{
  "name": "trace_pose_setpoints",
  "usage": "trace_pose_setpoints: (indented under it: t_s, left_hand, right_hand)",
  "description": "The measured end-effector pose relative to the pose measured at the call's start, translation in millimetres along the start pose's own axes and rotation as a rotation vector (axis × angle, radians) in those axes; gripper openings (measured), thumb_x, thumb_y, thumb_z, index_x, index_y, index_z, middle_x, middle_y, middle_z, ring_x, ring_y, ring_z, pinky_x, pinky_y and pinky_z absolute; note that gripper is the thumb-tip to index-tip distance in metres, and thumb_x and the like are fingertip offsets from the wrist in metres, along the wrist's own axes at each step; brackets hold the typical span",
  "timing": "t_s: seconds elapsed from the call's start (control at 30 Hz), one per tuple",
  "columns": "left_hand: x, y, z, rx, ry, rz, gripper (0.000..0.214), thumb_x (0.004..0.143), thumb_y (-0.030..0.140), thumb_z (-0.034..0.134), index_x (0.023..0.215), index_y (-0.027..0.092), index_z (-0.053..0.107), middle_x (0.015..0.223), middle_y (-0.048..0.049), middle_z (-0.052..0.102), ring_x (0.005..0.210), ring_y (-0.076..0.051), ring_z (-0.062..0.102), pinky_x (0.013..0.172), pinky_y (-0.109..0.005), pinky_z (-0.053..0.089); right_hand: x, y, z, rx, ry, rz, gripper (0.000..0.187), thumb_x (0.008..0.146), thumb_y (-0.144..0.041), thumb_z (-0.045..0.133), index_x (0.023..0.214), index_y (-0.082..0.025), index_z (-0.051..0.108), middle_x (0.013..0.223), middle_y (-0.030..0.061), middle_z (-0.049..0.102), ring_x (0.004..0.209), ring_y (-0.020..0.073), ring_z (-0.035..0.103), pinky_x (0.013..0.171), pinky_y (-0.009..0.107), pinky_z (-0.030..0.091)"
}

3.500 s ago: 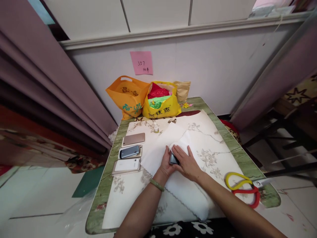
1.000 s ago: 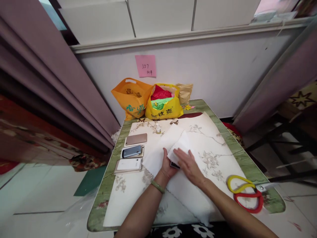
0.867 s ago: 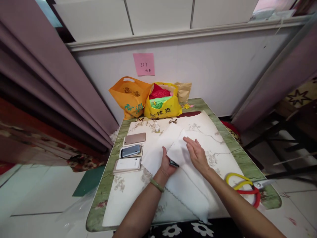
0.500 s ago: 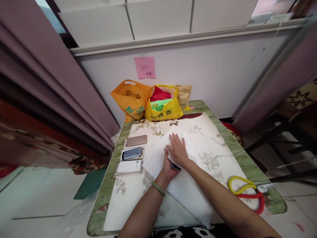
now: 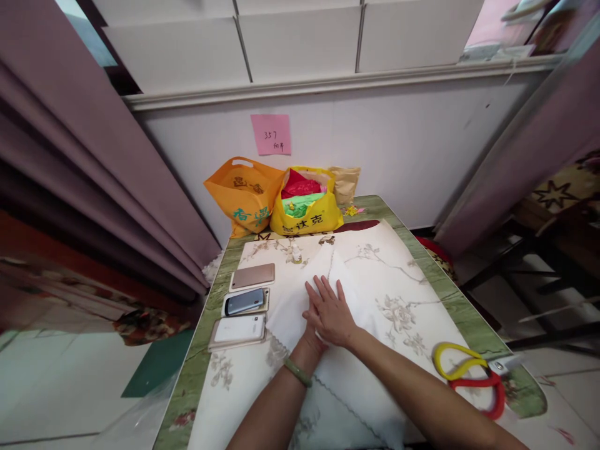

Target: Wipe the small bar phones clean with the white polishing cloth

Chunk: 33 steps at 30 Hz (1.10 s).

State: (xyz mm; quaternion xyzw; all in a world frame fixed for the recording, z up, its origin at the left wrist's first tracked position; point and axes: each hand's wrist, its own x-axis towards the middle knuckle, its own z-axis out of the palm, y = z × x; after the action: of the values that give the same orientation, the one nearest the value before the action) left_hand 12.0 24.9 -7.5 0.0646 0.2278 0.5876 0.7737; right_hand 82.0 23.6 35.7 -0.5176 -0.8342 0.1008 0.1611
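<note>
A white cloth (image 5: 290,307) with a scalloped edge lies spread at a slant in the middle of the patterned table cover. My right hand (image 5: 332,317) rests on top with its fingers stretched out, its palm over my left hand. Most of my left hand (image 5: 314,342) is covered, so its fingers hardly show. The dark object that was by my palms is hidden from view. Beside the cloth on the left lie several phones: a rose-gold phone (image 5: 253,275), a dark blue-grey phone (image 5: 244,301) and a white phone (image 5: 240,327), some stacked on others.
Large scissors (image 5: 470,372) with yellow and red handles lie at the table's right edge. At the back stand an orange bag (image 5: 246,194), a yellow bag (image 5: 307,215) with red and green contents, and a brown paper pouch (image 5: 345,184). A small bottle (image 5: 296,254) stands near the back.
My right hand has slid back toward me over my left hand. The dark object visible under my hands before is now covered. The view has shifted slightly.
</note>
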Motion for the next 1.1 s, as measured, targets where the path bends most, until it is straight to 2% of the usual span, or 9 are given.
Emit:
trace_pose_setpoints:
  t_s: [0.1,0.27,0.37,0.53,0.73,0.8,0.93,1.0,1.1]
  left_hand:
    - [2,2,-1.3,0.003,-0.030,-0.102,0.053,0.091,0.061,0.031,0.132,0.035,0.053,0.133,-0.0036,0.058,0.132,-0.024,0.044,0.108,-0.040,0.034]
    - [0,7,7.5,-0.040,-0.128,-0.265,0.063,0.086,0.067,0.037,0.131,0.025,0.055,0.128,-0.0100,0.061,0.129,-0.028,0.047,0.108,-0.046,0.034]
    - [0,6,16.0,-0.054,-0.142,-0.250,0.064,0.087,0.065,0.038,0.130,0.020,0.055,0.128,-0.0116,0.062,0.126,-0.028,0.050,0.107,-0.045,0.036]
    - [0,5,17.5,-0.018,-0.016,-0.234,0.062,0.089,0.061,0.040,0.123,0.012,0.060,0.116,-0.0150,0.068,0.115,-0.027,0.059,0.103,-0.041,0.040]
    - [-3,4,16.9,-0.008,-0.025,-0.221,0.062,0.089,0.063,0.040,0.118,0.013,0.062,0.109,-0.0125,0.070,0.103,-0.024,0.064,0.100,-0.037,0.043]
    - [-5,4,16.4,-0.008,-0.026,-0.228,0.061,0.088,0.064,0.040,0.115,0.014,0.063,0.102,-0.0112,0.072,0.097,-0.024,0.066,0.097,-0.037,0.045]
    - [-7,4,11.6,0.007,-0.001,-0.265,0.058,0.084,0.066,0.046,0.109,0.017,0.065,0.085,-0.0071,0.072,0.083,-0.022,0.067,0.090,-0.039,0.048]
    - [-8,4,9.8,0.011,-0.028,-0.285,0.060,0.084,0.067,0.046,0.112,0.017,0.065,0.090,-0.0086,0.072,0.090,-0.024,0.067,0.091,-0.040,0.048]
    - [-8,4,8.8,-0.008,-0.117,-0.318,0.065,0.085,0.067,0.041,0.122,0.017,0.060,0.111,-0.0123,0.069,0.110,-0.027,0.061,0.098,-0.042,0.044]
  right_hand:
    - [12,3,1,0.002,-0.031,0.069,0.065,0.097,-0.055,0.026,0.152,-0.022,0.020,0.159,0.0076,0.014,0.146,0.0262,0.008,0.115,0.055,0.004]
    - [32,15,2,-0.016,-0.037,0.173,0.064,0.098,-0.055,0.021,0.152,-0.022,0.019,0.159,0.0085,0.014,0.147,0.0257,0.006,0.115,0.054,0.004]
    - [44,29,5,-0.014,-0.067,0.263,0.064,0.098,-0.054,0.021,0.153,-0.021,0.017,0.159,0.0096,0.011,0.147,0.0259,0.005,0.114,0.054,0.001]
    - [61,53,11,0.036,-0.119,0.429,0.067,0.098,-0.054,0.013,0.154,-0.018,0.010,0.160,0.0102,0.007,0.147,0.0248,0.002,0.114,0.053,-0.001]
    - [63,66,14,0.004,-0.011,0.583,0.066,0.098,-0.049,0.007,0.153,-0.013,0.010,0.159,0.0115,0.009,0.146,0.0245,0.000,0.114,0.051,-0.005]
    - [60,65,12,-0.034,0.037,0.567,0.066,0.098,-0.049,0.011,0.153,-0.013,0.012,0.159,0.0119,0.010,0.146,0.0250,0.000,0.114,0.051,-0.006]
    - [45,54,5,-0.105,0.050,0.359,0.068,0.097,-0.055,0.023,0.153,-0.017,0.015,0.159,0.0102,0.010,0.147,0.0256,0.000,0.114,0.052,-0.007]
    - [34,46,1,-0.112,0.037,0.282,0.068,0.097,-0.056,0.026,0.153,-0.018,0.017,0.159,0.0103,0.010,0.147,0.0260,0.001,0.114,0.053,-0.005]
    - [13,30,-2,-0.107,0.026,0.216,0.067,0.097,-0.055,0.027,0.152,-0.019,0.019,0.159,0.0105,0.011,0.147,0.0271,0.003,0.115,0.055,-0.002]
